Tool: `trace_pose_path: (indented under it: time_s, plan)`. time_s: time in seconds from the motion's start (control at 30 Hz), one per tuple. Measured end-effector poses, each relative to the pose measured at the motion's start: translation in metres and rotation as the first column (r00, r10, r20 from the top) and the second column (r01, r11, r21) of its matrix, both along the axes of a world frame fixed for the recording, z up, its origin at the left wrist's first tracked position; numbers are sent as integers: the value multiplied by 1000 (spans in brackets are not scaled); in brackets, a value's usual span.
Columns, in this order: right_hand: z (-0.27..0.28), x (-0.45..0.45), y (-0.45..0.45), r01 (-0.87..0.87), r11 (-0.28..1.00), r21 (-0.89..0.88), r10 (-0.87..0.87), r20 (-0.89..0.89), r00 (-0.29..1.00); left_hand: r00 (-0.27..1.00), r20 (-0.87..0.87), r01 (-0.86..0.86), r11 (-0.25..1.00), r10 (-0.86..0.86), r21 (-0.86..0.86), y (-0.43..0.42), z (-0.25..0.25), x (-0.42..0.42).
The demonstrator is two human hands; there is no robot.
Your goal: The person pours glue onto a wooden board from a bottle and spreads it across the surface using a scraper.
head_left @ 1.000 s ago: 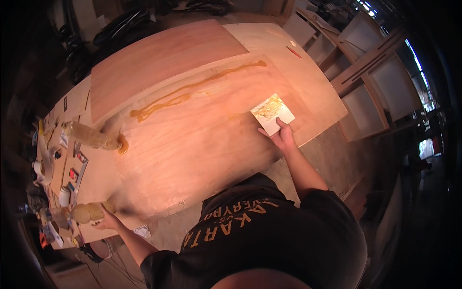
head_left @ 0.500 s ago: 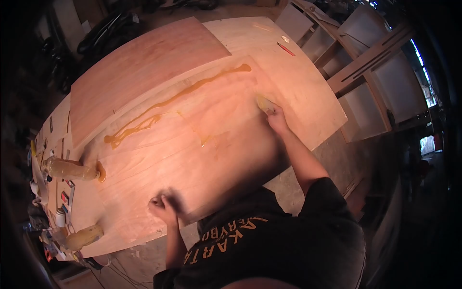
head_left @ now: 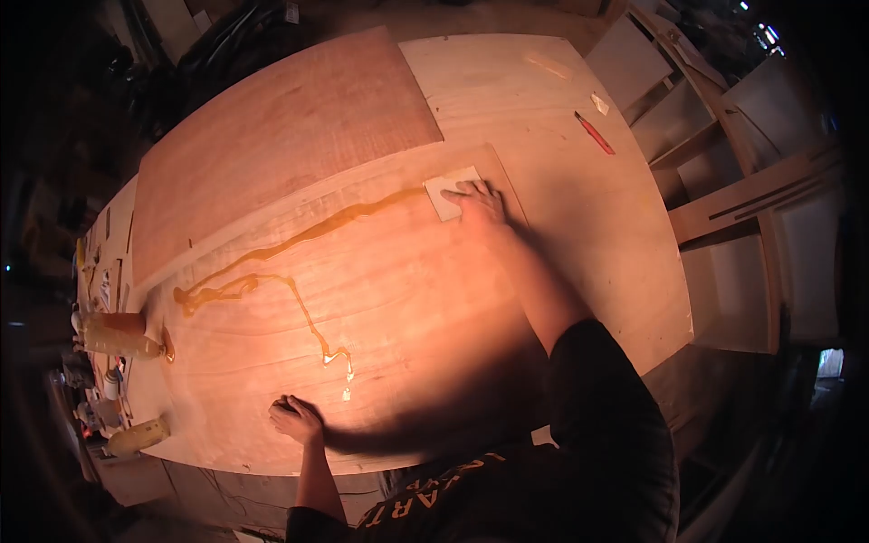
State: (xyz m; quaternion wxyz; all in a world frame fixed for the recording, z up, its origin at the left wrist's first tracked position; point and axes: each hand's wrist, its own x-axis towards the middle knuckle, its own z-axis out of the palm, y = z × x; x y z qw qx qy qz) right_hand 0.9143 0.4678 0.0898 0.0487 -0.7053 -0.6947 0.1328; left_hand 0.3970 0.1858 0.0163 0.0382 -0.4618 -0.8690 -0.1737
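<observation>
Head view. At upper centre, the right hand point(head_left: 480, 206) lies with fingers spread flat over a pale square card point(head_left: 441, 190) — apparently so that pressure falls evenly — the card's left edge meeting the right end of an amber streak point(head_left: 353, 215) on the wooden sheet point(head_left: 425, 299). At lower left, the left hand point(head_left: 297, 421) seems to rest on the wood, probably as a brace; its fingers curl — around what, if anything, one cannot tell.
</observation>
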Motion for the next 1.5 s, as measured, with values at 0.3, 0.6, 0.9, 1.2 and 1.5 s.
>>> trace_pose_path:
  time_s: [0.3,0.6,0.9,1.2,1.5]
  plan:
    - [30,30,1,18,996,86,-13,-68,998,998,-67,8,1000,-7,12,2,-3,-1]
    - [-27,50,49,59,988,141,-57,-16,998,997,-64,42,998,-39,47,2,-6,-3]
    - [-31,52,50,69,978,198,-76,24,997,999,-42,32,997,-29,74,3,-4,-1]
    - [-8,52,51,94,992,88,-94,-9,996,996,-88,1,999,3,50,4,-4,-1]
    - [-9,56,50,64,992,109,-64,0,998,999,-51,0,1000,1,17,3,-6,-3]
